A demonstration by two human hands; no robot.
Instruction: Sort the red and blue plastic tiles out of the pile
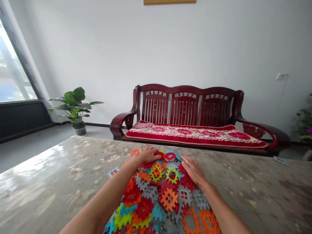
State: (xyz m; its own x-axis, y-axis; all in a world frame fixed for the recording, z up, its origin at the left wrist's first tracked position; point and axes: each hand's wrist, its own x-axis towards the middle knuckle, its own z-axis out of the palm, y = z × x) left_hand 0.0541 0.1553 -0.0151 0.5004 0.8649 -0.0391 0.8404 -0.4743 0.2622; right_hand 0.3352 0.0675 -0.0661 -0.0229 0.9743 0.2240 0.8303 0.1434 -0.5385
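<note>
A heap of flat plastic interlocking tiles in red, orange, grey, blue and lime green lies on the table between my forearms. Several have window-like cut-outs and notched edges. My left hand rests palm down at the far left of the heap, fingers stretched toward a red tile. At the far right side, my right hand lies flat against the pile with its fingers extended, beside red and blue tiles. Neither hand grips a tile. My left forearm hides part of the heap's left side.
The table has a glossy, patterned grey-brown cover. A lone grey tile lies near its far right edge. Behind stands a dark red wooden bench with a floral red mat. A potted plant stands on the floor at left.
</note>
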